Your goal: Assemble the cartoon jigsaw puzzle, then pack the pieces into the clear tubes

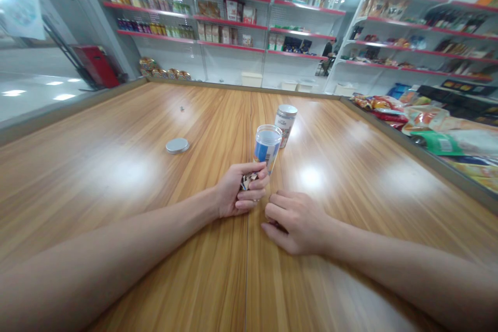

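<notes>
My left hand (pixel 246 189) is closed around a handful of small flat pieces (pixel 249 181), dark, cream and blue, which look like jigsaw puzzle pieces. Right behind its fingers stands a clear jar (pixel 268 137) with a blue label, upright and without a lid. My right hand (pixel 293 220) rests low over the table, fingers curled inward; what lies under them, if anything, is hidden. A second jar (pixel 286 119), white with a silver lid on, stands behind the first. To the left a round silver lid (pixel 177 145) lies flat.
The wooden table (pixel 155 259) has a raised dark edge. A tiny item (pixel 182 109) lies far left on it. Snack bags (pixel 436 124) are heaped beyond the right edge. Store shelves (pixel 229 21) line the back, and a person (pixel 329 56) is far off.
</notes>
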Demonstrator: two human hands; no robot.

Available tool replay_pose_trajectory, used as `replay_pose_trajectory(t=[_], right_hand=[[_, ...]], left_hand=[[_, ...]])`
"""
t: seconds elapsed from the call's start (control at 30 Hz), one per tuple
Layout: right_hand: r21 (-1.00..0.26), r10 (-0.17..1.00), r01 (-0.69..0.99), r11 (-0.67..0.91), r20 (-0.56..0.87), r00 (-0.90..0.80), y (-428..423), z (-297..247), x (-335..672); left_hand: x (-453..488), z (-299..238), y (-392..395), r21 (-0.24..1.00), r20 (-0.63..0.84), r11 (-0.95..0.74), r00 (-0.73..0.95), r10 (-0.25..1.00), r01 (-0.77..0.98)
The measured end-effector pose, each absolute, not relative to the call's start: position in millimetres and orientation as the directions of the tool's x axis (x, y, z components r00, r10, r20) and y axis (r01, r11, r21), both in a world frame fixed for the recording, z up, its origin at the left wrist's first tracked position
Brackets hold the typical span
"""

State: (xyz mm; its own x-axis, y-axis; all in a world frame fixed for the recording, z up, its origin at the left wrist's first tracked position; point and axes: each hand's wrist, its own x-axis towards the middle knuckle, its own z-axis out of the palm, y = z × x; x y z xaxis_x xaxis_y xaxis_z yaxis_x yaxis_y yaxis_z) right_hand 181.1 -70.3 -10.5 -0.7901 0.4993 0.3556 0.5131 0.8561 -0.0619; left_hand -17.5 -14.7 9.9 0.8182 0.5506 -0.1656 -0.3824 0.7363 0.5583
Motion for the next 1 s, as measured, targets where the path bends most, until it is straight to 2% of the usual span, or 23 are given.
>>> replay_pose_trajectory(t=[0.33, 0.5, 0.87, 0.93, 1.0], right_hand=[[-0.083, 0.496, 0.504, 0.86, 0.371, -0.785, -71, -7, 182], [-0.029, 0.44, 0.472, 0.881, 0.416, -0.795, -70, -8, 181], [0.021, 0.393, 0.45, 0.893, 0.453, -0.8, -69, -7, 177], [0.036, 0.427, 0.496, 0.868, 0.457, -0.78, -73, -1, 174], [0.018, 0.512, 0.592, 0.806, 0.482, -0.711, -78, 7, 171]], left_hand=[[-13, 9, -14, 0.57, -0.21, 0.743, 0.811, 0.545, -0.352], [-10, 10, -15, 0.58, -0.235, 0.732, 0.786, 0.571, -0.358], [-10, 8, -14, 0.554, -0.231, 0.754, 0.805, 0.546, -0.352], [-10, 8, -13, 0.556, -0.229, 0.752, 0.805, 0.548, -0.353], [-10, 9, -13, 0.558, -0.229, 0.75, 0.803, 0.551, -0.355]])
